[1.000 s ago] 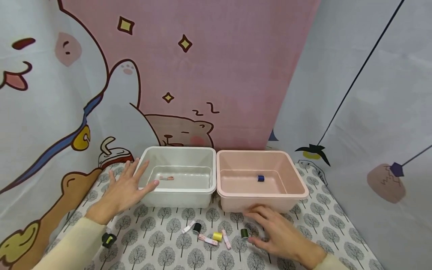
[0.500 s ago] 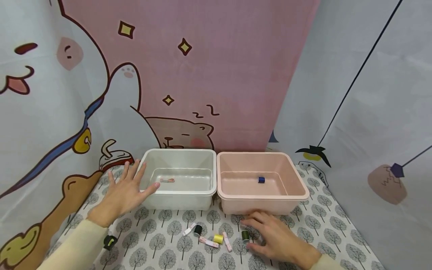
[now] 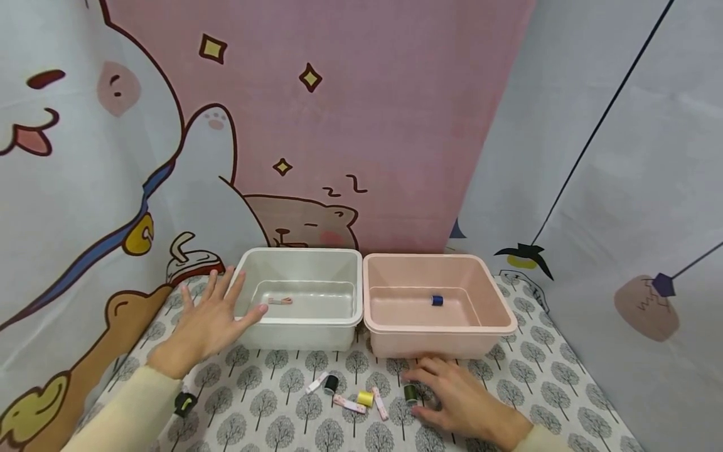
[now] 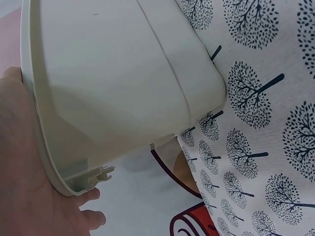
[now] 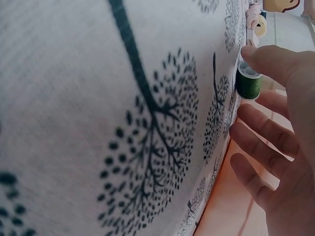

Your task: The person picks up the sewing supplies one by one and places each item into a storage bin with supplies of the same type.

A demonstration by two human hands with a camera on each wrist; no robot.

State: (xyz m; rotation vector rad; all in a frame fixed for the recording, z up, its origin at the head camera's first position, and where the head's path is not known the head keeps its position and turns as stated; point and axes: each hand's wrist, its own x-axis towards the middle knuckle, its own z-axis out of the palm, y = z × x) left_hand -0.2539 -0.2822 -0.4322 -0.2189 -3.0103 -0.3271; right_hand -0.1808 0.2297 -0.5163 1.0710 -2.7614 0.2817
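My left hand (image 3: 206,323), fingers spread, rests on the left rim of a white bin (image 3: 299,336). In the left wrist view, its fingertips show past the rim. My right hand (image 3: 457,398) is low over the cloth in front of a pink bin (image 3: 440,344), thumb and forefinger apart on either side of a green thread spool (image 3: 410,394). The right wrist view shows the thumb close over the white end of the green spool (image 5: 248,86), with the other fingers loosely bent. A blue spool (image 3: 437,301) lies in the pink bin; a small pinkish strip (image 3: 280,301) lies in the white one.
Left of the green spool lie a black spool (image 3: 331,385), a yellow spool (image 3: 365,398) and several small pale strips, one pink-and-white strip (image 3: 380,403) among them. A small black object (image 3: 184,403) sits beside the left sleeve. Printed curtains (image 3: 384,125) stand behind the bins.
My right hand has shifted slightly, its thumb and forefinger now closer about the green spool. The left hand stays at the white bin's rim, and the head view has tilted a little.
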